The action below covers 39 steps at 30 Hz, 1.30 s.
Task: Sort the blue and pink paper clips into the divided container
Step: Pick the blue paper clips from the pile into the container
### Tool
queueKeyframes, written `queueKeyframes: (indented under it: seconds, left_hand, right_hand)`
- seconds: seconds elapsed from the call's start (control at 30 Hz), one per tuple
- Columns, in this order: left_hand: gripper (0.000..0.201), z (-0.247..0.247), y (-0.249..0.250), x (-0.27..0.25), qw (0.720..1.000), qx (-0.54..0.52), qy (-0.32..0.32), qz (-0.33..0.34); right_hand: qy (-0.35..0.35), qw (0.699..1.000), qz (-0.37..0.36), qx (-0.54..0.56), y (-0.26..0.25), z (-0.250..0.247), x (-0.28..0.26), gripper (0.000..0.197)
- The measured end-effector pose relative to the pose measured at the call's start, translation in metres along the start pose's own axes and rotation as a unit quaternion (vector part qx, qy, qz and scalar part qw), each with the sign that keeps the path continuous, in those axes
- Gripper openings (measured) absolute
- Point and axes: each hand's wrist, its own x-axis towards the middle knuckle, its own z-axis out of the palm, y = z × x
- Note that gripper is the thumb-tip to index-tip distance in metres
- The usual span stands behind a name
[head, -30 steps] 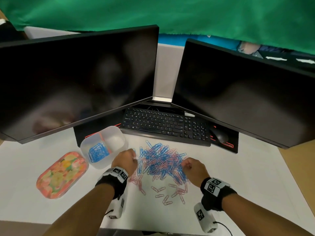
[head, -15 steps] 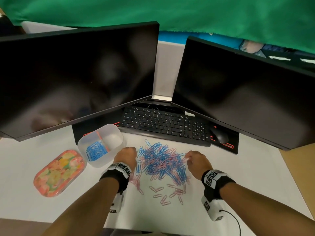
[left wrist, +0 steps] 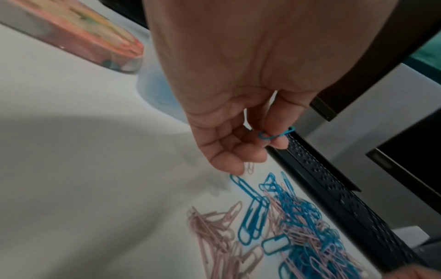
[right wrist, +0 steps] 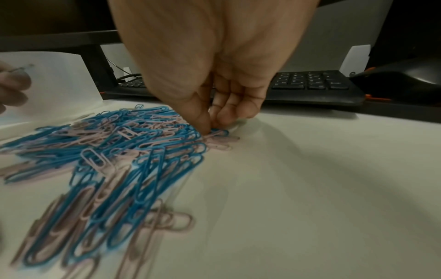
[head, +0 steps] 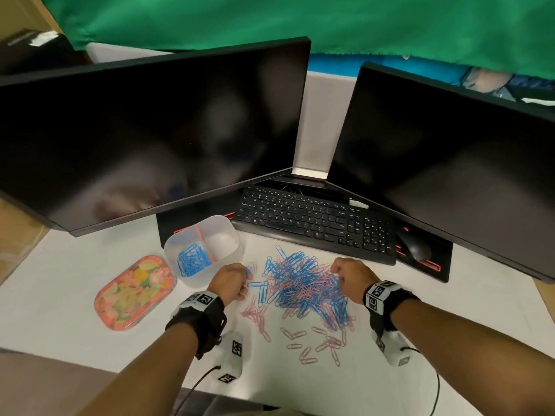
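Note:
A mixed pile of blue and pink paper clips (head: 303,286) lies on the white table in front of the keyboard. Loose pink clips (head: 303,346) are scattered on its near side. The clear divided container (head: 198,280) stands left of the pile, with blue clips (head: 190,261) in its left compartment. Its right compartment looks empty. My left hand (head: 244,273) hovers between container and pile and pinches one blue clip (left wrist: 276,133) between thumb and forefinger. My right hand (right wrist: 211,125) is at the pile's far right edge, fingertips pinched down on a blue clip (right wrist: 220,132) lying there.
A flat lid with a fruit pattern (head: 135,292) lies left of the container. A black keyboard (head: 315,223) and mouse (head: 416,249) sit just behind the pile. Two dark monitors (head: 156,130) overhang the back of the table.
My left hand has lifted a blue clip off the pile's left edge. My right hand has slid forward along the right side to the pile's far edge.

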Motion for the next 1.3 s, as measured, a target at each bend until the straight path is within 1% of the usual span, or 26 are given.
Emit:
queueKeyframes:
  seconds: [0.13, 0.23, 0.3, 0.37, 0.4, 0.43, 0.47, 0.5, 0.53, 0.57, 0.6, 0.67, 0.7, 0.77, 0.87, 0.93, 1.0, 1.1, 1.17, 1.23, 1.3]
  left_hand:
    - [0.03, -0.003, -0.005, 0.001, 0.997, -0.081, -0.006, -0.013]
    - [0.028, -0.001, -0.007, 0.0, 0.989, -0.145, -0.019, -0.011]
    - [0.026, 0.0, -0.006, 0.001, 0.986, -0.163, -0.015, -0.012]
    - [0.029, 0.003, -0.004, 0.004, 0.988, -0.156, -0.003, -0.015]
    - [0.03, 0.004, -0.005, 0.007, 0.992, -0.123, 0.011, -0.004]
    - [0.028, 0.004, -0.005, 0.009, 0.998, -0.054, 0.029, 0.02]
    - [0.022, 0.005, -0.007, 0.012, 0.996, 0.044, 0.048, 0.056]
    - [0.014, 0.006, -0.007, 0.013, 0.983, 0.144, 0.06, 0.094]
    - [0.005, 0.007, -0.007, 0.013, 0.965, 0.226, 0.058, 0.12]
    - [0.004, 0.009, -0.008, 0.012, 0.945, 0.292, 0.049, 0.139]
    - [0.011, 0.01, -0.009, 0.014, 0.924, 0.346, 0.04, 0.157]
    - [0.02, 0.012, -0.012, 0.015, 0.887, 0.424, 0.037, 0.179]
    - [0.021, 0.012, -0.013, 0.015, 0.876, 0.444, 0.04, 0.184]
    - [0.016, 0.011, -0.017, 0.015, 0.869, 0.458, 0.044, 0.183]
    - [0.012, 0.008, -0.02, 0.016, 0.867, 0.463, 0.041, 0.181]
    - [0.007, 0.007, -0.02, 0.015, 0.868, 0.459, 0.042, 0.182]
    - [0.004, 0.005, -0.019, 0.015, 0.874, 0.452, 0.045, 0.171]
    - [0.006, 0.004, -0.018, 0.014, 0.894, 0.417, 0.05, 0.154]
    - [0.014, 0.004, -0.017, 0.012, 0.909, 0.386, 0.048, 0.151]
    - [0.027, 0.004, -0.016, 0.01, 0.92, 0.362, 0.041, 0.143]
    - [0.031, 0.003, -0.015, 0.008, 0.934, 0.33, 0.031, 0.134]
  right_hand:
    - [-0.039, 0.999, 0.031, -0.002, 0.002, -0.002, -0.002, 0.033]
    - [-0.056, 0.998, 0.038, -0.008, 0.005, -0.002, -0.005, 0.026]
    - [-0.055, 0.997, 0.044, 0.004, 0.007, -0.002, -0.007, 0.021]
    - [-0.039, 0.997, 0.056, 0.042, 0.008, -0.005, -0.009, 0.019]
    - [-0.024, 0.995, 0.064, 0.07, 0.008, -0.007, -0.01, 0.018]
    - [-0.005, 0.992, 0.072, 0.099, 0.008, -0.009, -0.011, 0.016]
    - [0.013, 0.989, 0.08, 0.127, 0.008, -0.012, -0.012, 0.014]
    - [0.025, 0.984, 0.088, 0.154, 0.008, -0.014, -0.013, 0.013]
    - [0.028, 0.978, 0.096, 0.182, 0.008, -0.015, -0.013, 0.013]
    - [0.023, 0.971, 0.107, 0.213, 0.008, -0.016, -0.013, 0.014]
    - [0.013, 0.961, 0.12, 0.25, 0.007, -0.017, -0.014, 0.017]
    - [-0.013, 0.935, 0.149, 0.321, 0.006, -0.018, -0.016, 0.023]
    - [-0.022, 0.93, 0.153, 0.333, 0.005, -0.019, -0.019, 0.023]
    - [-0.029, 0.939, 0.14, 0.311, 0.005, -0.019, -0.024, 0.021]
    - [0.002, 0.971, 0.108, 0.212, 0.005, -0.011, -0.034, 0.011]
    - [-0.001, 0.979, 0.107, 0.173, 0.004, 0.0, -0.043, 0.016]
    - [-0.004, 0.981, 0.118, 0.154, 0.002, 0.01, -0.049, 0.018]
    - [0.013, 0.979, 0.135, 0.152, 0.0, 0.018, -0.052, 0.015]
    - [0.019, 0.976, 0.142, 0.162, -0.002, 0.019, -0.05, 0.017]
    - [0.017, 0.973, 0.15, 0.174, -0.002, 0.017, -0.047, 0.018]
    - [0.014, 0.969, 0.154, 0.191, 0.001, 0.014, -0.046, 0.016]
